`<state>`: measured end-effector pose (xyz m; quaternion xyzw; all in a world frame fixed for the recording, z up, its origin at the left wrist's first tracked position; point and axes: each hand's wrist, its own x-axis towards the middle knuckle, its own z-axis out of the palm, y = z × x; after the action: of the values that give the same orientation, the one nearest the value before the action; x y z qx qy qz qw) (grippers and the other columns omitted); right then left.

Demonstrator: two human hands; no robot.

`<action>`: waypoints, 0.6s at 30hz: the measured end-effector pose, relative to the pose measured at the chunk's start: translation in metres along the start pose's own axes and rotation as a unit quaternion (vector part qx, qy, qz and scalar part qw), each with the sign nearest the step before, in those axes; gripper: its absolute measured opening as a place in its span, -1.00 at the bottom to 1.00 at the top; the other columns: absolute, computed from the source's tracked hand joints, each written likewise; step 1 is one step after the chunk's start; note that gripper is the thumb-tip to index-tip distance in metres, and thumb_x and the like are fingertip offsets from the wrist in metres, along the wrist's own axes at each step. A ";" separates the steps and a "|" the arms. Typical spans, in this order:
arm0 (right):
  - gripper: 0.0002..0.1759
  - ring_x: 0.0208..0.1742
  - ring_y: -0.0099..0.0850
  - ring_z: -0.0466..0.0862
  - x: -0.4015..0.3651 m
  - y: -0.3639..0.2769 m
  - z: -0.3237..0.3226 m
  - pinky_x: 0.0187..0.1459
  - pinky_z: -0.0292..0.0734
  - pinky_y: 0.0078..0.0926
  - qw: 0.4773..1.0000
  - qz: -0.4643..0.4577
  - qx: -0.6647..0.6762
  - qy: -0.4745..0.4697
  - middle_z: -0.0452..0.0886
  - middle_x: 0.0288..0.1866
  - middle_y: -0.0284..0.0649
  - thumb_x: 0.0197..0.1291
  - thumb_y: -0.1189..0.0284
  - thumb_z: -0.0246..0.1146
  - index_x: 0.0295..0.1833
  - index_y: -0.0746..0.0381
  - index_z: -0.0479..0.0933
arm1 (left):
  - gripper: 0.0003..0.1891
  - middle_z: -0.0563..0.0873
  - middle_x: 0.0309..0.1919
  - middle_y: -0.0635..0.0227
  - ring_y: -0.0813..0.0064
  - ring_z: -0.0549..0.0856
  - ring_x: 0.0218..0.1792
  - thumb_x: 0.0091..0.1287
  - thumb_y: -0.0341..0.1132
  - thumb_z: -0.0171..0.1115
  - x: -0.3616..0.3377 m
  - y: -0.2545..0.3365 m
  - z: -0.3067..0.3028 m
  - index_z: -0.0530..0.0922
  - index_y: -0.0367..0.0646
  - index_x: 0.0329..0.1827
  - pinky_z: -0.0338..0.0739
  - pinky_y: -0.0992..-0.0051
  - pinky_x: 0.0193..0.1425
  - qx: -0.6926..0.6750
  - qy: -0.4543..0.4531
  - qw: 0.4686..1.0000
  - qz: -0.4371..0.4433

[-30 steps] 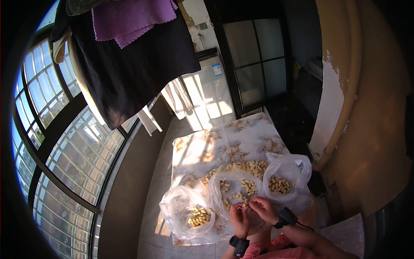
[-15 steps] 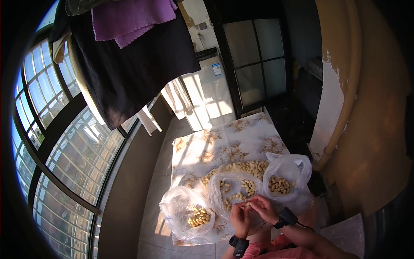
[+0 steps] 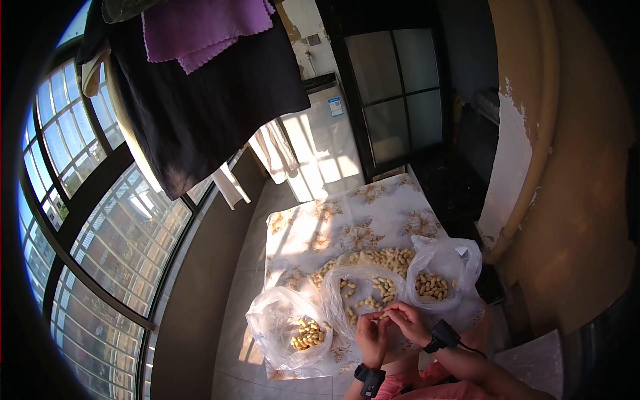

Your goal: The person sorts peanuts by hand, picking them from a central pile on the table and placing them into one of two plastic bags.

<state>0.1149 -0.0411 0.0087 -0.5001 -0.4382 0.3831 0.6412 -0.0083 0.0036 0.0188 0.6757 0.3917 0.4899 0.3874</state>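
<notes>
Near the front edge of the table, my left hand (image 3: pixel 372 337) and my right hand (image 3: pixel 409 321) meet fingertip to fingertip, both closed around one peanut (image 3: pixel 383 316). Just beyond them lies an open clear plastic bag (image 3: pixel 337 300) with scattered peanuts in it. To the right stands a second plastic bag (image 3: pixel 467 260) holding a heap of peanuts (image 3: pixel 432 287). A third bag (image 3: pixel 267 320), at the left, holds yellowish peanuts (image 3: pixel 308 335). A long pile of loose peanuts (image 3: pixel 387 259) lies behind the middle bag.
A flowered cloth covers the table (image 3: pixel 360 217). Dark clothing (image 3: pixel 220 100) and a purple cloth (image 3: pixel 200 30) hang at the upper left, beside a barred window (image 3: pixel 127 233). Behind the table stands a white appliance (image 3: pixel 323 147). A brown pipe (image 3: pixel 543 133) runs along the right wall.
My fingertips have shifted very slightly around the peanut. The bags and the pile look the same.
</notes>
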 end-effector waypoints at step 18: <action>-0.77 -0.23 -0.63 0.60 0.000 0.002 0.001 -0.14 0.52 -0.62 1.000 0.003 0.012 0.005 0.61 -0.24 -0.38 0.53 0.33 0.13 -0.03 0.30 0.55 | -0.84 0.63 -0.39 0.28 0.45 0.59 -0.49 0.31 -0.40 0.41 -0.002 -0.004 -0.002 0.61 -0.20 -0.14 0.48 0.45 -0.35 0.000 -0.010 1.000 -0.012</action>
<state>0.1136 -0.0402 0.0064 -0.4957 -0.4290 0.3873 0.6482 -0.0111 0.0035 0.0150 0.6759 0.3957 0.4785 0.3971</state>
